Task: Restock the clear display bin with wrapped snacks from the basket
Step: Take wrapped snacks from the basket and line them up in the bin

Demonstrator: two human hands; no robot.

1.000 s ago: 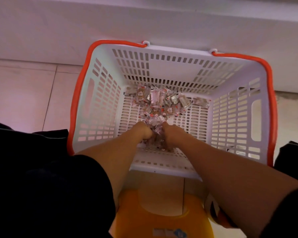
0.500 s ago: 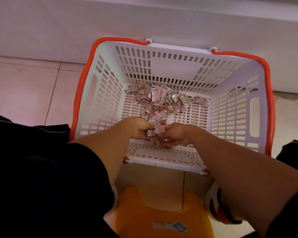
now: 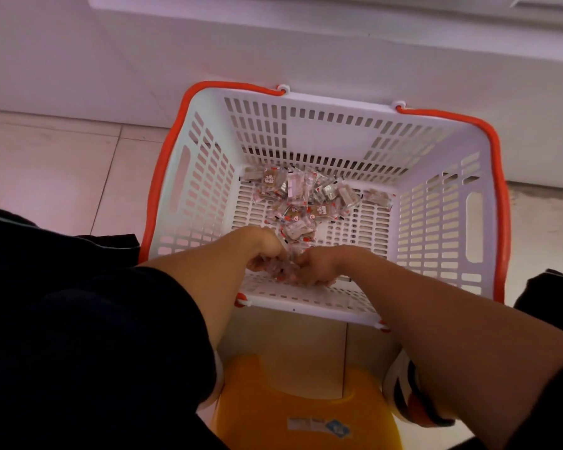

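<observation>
A yellow stool [image 3: 306, 414] stands on beige floor tiles [image 3: 46, 164] below a white wall [image 3: 111, 60].

Both forearms were extended forward and converged, wrists nearly meeting. The left hand [image 3: 263, 251] was curled, fingers gripping a clump of wrapped snacks [image 3: 285, 271] beneath it. The right hand [image 3: 319, 266], just beside the left, was likewise curled around the same clump.

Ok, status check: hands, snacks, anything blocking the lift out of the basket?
Left hand and right hand both gripping a handful of wrapped snacks low in the basket. More snacks loose on basket floor. Display bin not in view. Nothing blocking.
</observation>
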